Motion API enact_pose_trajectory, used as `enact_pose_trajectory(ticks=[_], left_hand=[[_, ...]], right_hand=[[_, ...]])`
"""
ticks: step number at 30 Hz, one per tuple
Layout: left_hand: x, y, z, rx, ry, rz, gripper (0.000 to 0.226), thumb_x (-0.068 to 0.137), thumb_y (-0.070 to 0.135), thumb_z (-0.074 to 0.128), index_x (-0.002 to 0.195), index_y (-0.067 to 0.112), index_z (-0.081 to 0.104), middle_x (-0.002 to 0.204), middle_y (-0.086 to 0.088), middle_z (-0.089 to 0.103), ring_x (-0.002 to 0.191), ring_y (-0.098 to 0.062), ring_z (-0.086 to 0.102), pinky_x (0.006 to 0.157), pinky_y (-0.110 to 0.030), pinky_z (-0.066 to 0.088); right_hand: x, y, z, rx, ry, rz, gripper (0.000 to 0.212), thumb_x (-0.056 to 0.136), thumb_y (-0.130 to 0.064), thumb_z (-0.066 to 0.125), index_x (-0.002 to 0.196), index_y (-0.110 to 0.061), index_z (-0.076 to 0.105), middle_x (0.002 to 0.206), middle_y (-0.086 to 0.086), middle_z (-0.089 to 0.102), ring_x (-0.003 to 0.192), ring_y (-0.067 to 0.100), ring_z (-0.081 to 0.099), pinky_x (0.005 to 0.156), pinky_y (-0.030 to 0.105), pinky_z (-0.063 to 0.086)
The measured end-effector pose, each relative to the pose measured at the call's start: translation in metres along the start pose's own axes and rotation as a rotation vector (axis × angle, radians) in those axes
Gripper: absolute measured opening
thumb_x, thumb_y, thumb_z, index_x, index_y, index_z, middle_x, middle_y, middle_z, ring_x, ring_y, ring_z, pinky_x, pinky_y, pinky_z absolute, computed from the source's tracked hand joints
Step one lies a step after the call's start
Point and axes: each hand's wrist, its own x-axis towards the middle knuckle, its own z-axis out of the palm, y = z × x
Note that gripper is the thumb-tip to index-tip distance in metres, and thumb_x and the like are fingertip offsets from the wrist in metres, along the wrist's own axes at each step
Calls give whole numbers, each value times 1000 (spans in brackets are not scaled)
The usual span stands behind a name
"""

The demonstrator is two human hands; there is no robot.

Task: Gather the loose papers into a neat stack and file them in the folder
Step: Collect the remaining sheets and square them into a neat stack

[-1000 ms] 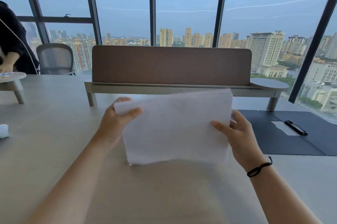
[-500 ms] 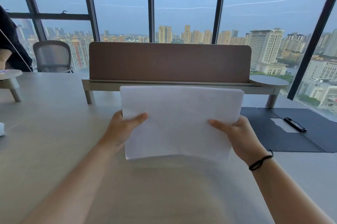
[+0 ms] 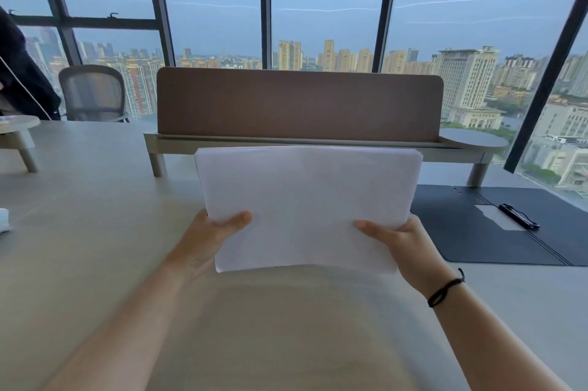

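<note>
Paper stack held above the table, left of the folder.

Left hand (image 3: pixel 206 239) and right hand (image 3: pixel 404 242) grip the paper stack (image 3: pixel 305 206) by its side edges, thumbs on top; open folder (image 3: pixel 496 231) lies flat on the bare table (image 3: pixel 95 231). No writing legible.

White paper stack (image 3: pixel 305 199) held upright; dark folder (image 3: pixel 496 225) lies open rightward.

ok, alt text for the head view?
Both hands, left hand and right hand, hold a stack of white papers upright above a grey desk. An open dark folder with a pen lies to the right.
</note>
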Motion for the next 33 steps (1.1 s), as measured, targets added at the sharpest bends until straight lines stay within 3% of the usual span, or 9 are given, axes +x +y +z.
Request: enact_pose_trajectory(ticks=[9, 14, 16, 19, 22, 25, 29, 31, 33], left_hand=[[-8, -26, -7, 98, -121, -110, 84, 47, 53, 94, 120, 21, 68, 120, -1, 75, 113, -20, 69, 102, -45, 50], [-12, -20, -1, 101, -92, -117, 85, 47, 59, 91, 119, 21, 68, 118, 2, 75, 112, -18, 70, 96, -37, 55], [-14, -14, 2, 109, -95, -141, 80, 50, 62, 88, 116, 21, 69, 114, 4, 77, 107, -16, 72, 82, -27, 59], [-14, -3, 11, 71, -115, -239, 38, 84, 35, 71, 116, 15, 69, 106, -2, 79, 96, -22, 76, 67, -31, 60], [-11, 8, 27, 47, -111, -300, 27, 93, 24, 64, 118, 14, 68, 111, -7, 77, 95, -24, 76, 77, -40, 61], [-5, 11, 52, 47, -145, -326, 36, 82, 33, 74, 115, 19, 71, 117, -10, 75, 101, -33, 73, 91, -59, 51], [7, 5, 97, 87, -168, -350, 29, 90, 30, 66, 116, 17, 69, 104, -3, 79, 81, -22, 77, 62, -35, 57], [13, -2, 122, 197, -195, -362, 32, 88, 37, 69, 112, 16, 70, 88, -1, 77, 62, -19, 71, 45, -27, 48], [21, -10, 147, 237, -226, -388, 42, 86, 51, 67, 111, 17, 72, 83, 0, 75, 57, -20, 65, 41, -24, 39]], right_hand=[[-7, 36, -3, -71, -65, 149, 31, 88, -24, 74, 118, -13, 74, 116, 4, 78, 109, 21, 74, 103, 47, 53], [-7, 37, -5, -96, -65, 167, 68, 63, -60, 85, 111, -12, 78, 113, 8, 79, 106, 26, 75, 98, 46, 55], [-6, 33, -10, -114, -47, 153, 62, 67, -57, 83, 107, -10, 79, 110, 10, 79, 103, 29, 76, 96, 48, 56], [-3, 23, -22, -117, 7, 168, 42, 79, -43, 74, 99, -6, 79, 103, 15, 80, 93, 31, 77, 90, 48, 60], [-4, 15, -39, -86, 9, 204, 34, 89, -33, 71, 104, -3, 77, 103, 15, 80, 93, 32, 77, 86, 46, 62], [-5, 10, -61, -24, 14, 228, 32, 90, -27, 70, 108, -1, 75, 104, 14, 80, 87, 27, 78, 73, 36, 64], [-5, 8, -100, -12, 75, 227, 26, 91, -23, 70, 106, -2, 75, 102, 13, 80, 83, 25, 78, 67, 32, 63], [-6, 5, -125, -27, 103, 218, 23, 92, -20, 69, 104, -2, 76, 102, 14, 80, 81, 23, 78, 66, 31, 63], [-8, 2, -152, -21, 133, 210, 20, 91, -19, 69, 101, -2, 76, 99, 14, 81, 78, 22, 78, 67, 31, 64]])
